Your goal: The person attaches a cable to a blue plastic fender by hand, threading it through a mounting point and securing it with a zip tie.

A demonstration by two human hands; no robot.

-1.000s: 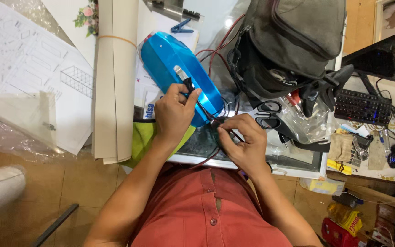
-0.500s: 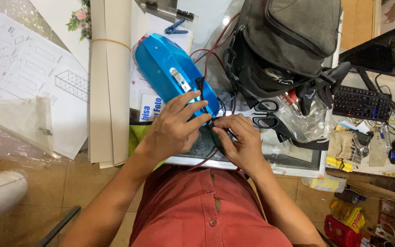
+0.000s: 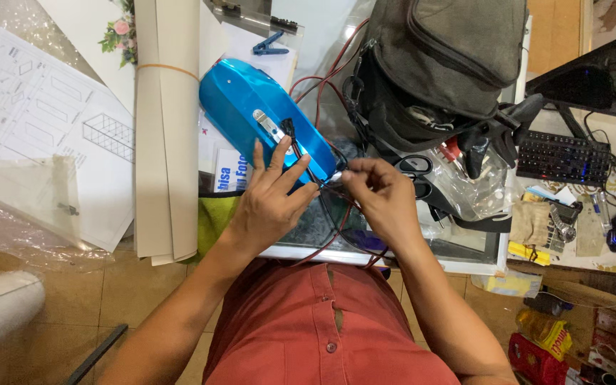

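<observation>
A glossy blue elongated shell [image 3: 251,107] with a small metal plate lies slantwise on the glass tabletop [image 3: 465,249]. My left hand [image 3: 269,203] rests on its near end with fingers spread, steadying it. My right hand [image 3: 383,199] pinches a small connector at the end of the red and black wires [image 3: 315,93], right at the shell's near tip. The wires run from there up toward the bag and loop down under my hands.
A grey backpack [image 3: 443,64] sits at the back right beside scissors [image 3: 415,165] and a clear plastic bag. Rolled paper [image 3: 169,128] and printed drawings [image 3: 37,121] lie to the left. A black keyboard [image 3: 561,158] and clutter fill the far right.
My left hand has spread flat on the shell's near end. My right hand has shifted slightly, still pinching the wires at the tip. The view has moved a little.
</observation>
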